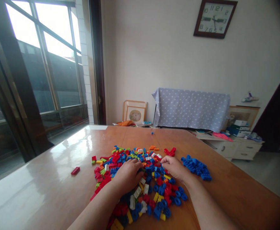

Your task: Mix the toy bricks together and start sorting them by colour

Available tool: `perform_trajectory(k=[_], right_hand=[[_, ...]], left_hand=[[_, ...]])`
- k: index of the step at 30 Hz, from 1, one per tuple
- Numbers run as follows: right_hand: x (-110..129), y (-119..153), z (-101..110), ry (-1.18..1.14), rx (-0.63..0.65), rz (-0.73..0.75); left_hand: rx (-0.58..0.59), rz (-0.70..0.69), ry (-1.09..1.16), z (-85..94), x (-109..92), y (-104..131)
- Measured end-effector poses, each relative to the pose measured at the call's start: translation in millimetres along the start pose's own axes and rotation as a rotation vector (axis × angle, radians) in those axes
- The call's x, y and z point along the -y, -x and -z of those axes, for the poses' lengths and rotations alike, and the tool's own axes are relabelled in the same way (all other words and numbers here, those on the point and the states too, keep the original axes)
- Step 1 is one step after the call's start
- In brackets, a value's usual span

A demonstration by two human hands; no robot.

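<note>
Head view: mixed interlocking toy bricks, two hands

Bricks: one mixed pile [147, 179], on the brown table [46, 191], directly beneath and around your left hand [129, 175].
Left fingers: curled downward into the pile; tips hidden, so grip cannot be told.
Right hand [174, 167]: at the pile's right edge, fingers bent inward, thumb and forefinger close together; whether a brick is between them cannot be told.
Key relation: the pile lies left of your right fingertips; the blue brick heap [196, 167] lies to their right, past the wrist, long axis slanting from far left to near right. Your right hand is the nearer to that heap.
Count: hands, two; mixed pile, one, pieces too overlapped to number; blue heap, one; red brick cluster [170, 151], one; orange brick group [153, 148], one; stray blue piece [152, 133], one; lone red brick [75, 171], one, well apart at left.
</note>
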State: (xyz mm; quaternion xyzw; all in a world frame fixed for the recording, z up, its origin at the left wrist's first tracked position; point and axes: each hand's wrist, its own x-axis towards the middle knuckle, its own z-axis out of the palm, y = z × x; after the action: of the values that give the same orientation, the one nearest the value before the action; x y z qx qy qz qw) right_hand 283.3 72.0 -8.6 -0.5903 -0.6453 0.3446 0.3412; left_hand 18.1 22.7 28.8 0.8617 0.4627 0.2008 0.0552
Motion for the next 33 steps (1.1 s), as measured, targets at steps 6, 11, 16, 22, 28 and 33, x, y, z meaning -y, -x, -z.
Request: perform_trajectory(k=[6, 11, 16, 22, 28, 33], right_hand=[[4, -1, -8, 0.281, -0.055, 0.204], [28, 12, -20, 0.415, 0.033, 0.377], [43, 24, -27, 0.4, 0.142, 0.474], [40, 23, -27, 0.314, 0.085, 0.451], [29, 16, -18, 0.246, 0.046, 0.409], [24, 15, -12, 0.238, 0.032, 0.352]], left_hand=[[-0.016, 0.09, -0.131, 2.0, 3, 3], [-0.02, 0.099, -0.15, 0.5, 6, 1], [-0.044, 0.102, -0.122, -1.0, 11, -1], [-0.09, 0.088, -0.002, -3.2, 17, -2], [-0.182, 0.109, 0.205, -5.7, 22, -2], [-0.182, 0.125, 0.276, -0.3, 19, -3]])
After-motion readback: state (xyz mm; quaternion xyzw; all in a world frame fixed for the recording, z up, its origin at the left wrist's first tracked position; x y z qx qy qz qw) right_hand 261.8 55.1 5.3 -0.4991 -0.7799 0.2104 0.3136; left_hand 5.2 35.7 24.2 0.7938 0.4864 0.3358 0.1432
